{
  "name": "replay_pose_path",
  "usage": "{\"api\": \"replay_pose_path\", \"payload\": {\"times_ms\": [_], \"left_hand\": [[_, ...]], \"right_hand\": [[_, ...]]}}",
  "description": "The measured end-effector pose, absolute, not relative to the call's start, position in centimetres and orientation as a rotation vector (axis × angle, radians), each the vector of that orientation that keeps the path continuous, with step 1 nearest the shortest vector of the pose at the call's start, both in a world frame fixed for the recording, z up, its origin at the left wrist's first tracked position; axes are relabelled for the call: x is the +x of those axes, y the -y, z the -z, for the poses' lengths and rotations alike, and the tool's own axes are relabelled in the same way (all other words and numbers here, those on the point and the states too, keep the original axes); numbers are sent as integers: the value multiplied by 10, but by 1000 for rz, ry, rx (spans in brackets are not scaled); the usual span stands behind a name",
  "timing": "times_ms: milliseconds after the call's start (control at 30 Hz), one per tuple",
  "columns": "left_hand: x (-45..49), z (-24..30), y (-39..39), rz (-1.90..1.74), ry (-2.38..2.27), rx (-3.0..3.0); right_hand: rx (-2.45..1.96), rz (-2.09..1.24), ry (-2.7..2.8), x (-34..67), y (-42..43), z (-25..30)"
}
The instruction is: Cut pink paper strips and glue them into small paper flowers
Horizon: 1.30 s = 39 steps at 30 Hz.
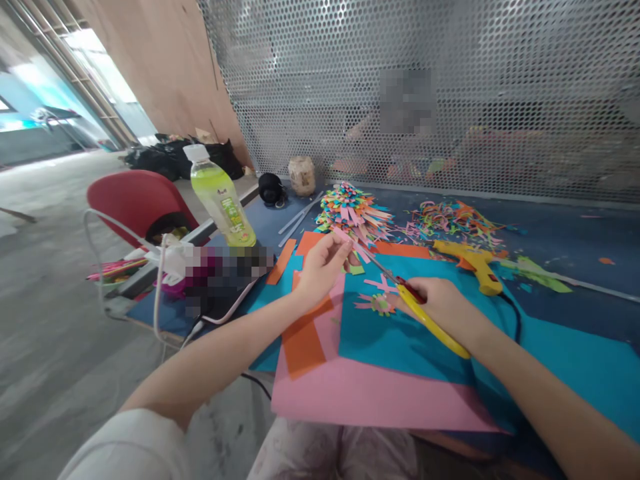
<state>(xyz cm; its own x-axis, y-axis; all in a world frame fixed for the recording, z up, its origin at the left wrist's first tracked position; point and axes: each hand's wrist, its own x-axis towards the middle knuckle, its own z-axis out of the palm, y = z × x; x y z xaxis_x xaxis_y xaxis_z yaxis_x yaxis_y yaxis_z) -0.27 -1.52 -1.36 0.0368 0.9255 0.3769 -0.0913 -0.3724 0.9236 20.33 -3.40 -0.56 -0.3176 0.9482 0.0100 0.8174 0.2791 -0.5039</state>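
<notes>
My left hand (324,263) pinches a small pink paper strip (345,235) between thumb and fingers, above the table. My right hand (443,307) is wrapped round yellow-handled scissors (434,328), whose blades (379,265) point up and left to the strip. Whether the blades touch the paper I cannot tell. Below lie a blue-green sheet (395,347), a pink sheet (370,397) and orange pieces (305,347). A small fringed paper flower (383,305) rests on the blue-green sheet, between my hands, with a cut pink piece (381,285) just behind it.
Behind my hands stands a layered, fringed paper cone (350,210). A heap of paper shreds (450,220) and a yellow glue gun (473,263) lie to the right. A green drink bottle (220,197) and cable (161,293) are on the left. A perforated metal panel (320,87) borders the back.
</notes>
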Motion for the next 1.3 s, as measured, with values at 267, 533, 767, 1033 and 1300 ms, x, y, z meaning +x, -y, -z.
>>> {"api": "replay_pose_path", "payload": {"times_ms": [267,533,767,1033,1300], "left_hand": [[-4,14,14,-1475,-887,1421],[-3,15,16,-1428,-887,1456],[-3,15,16,-1425,-887,1448],[-2,13,17,-1408,-878,1440],[-1,11,19,-1402,-832,1438]], "right_hand": [[-1612,-569,2259,203,33,5],[-1625,-594,2250,204,33,6],[-1589,-531,2265,203,33,6],[-1623,-556,2275,208,28,14],[-1584,-641,2249,207,28,12]]}}
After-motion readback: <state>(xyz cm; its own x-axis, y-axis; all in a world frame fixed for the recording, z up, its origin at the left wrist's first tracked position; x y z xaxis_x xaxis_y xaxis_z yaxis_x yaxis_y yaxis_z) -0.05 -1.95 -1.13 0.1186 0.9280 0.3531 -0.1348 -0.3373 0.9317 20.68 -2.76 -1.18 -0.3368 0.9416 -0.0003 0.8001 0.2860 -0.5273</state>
